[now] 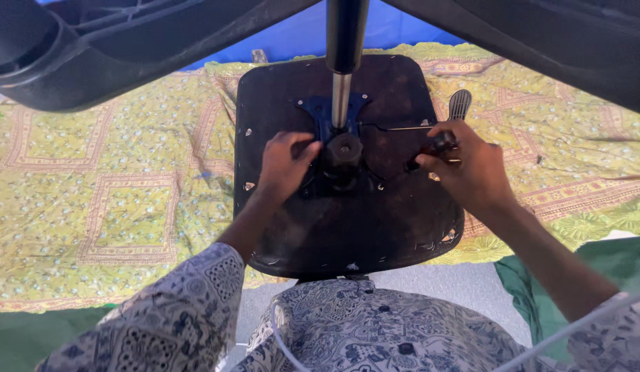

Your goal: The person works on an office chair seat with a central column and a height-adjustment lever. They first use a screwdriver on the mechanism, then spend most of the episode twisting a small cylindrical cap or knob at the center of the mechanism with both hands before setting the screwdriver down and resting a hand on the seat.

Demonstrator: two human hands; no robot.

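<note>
Seat plate [347,227] of an upturned office chair lies flat, underside up, on a yellow patterned cloth [106,186], directly in front of the person. At its centre sits the blue-black tilt mechanism [342,148], with the chrome gas column [341,96] rising from it toward the black star base [72,55] overhead.

Left hand [284,165] rests curled against the left side of the mechanism hub, bracing it; whether it actually grips a part cannot be told. Right hand [468,165] is clenched around a dark knob [440,145] on the mechanism's right side, just below the grey paddle lever [460,105].

For good control, a steady brace at the hub appears advisable while the knob is worked, with the wrist clear of the lever.

Containers: none is visible, so no contents can be reported
</note>
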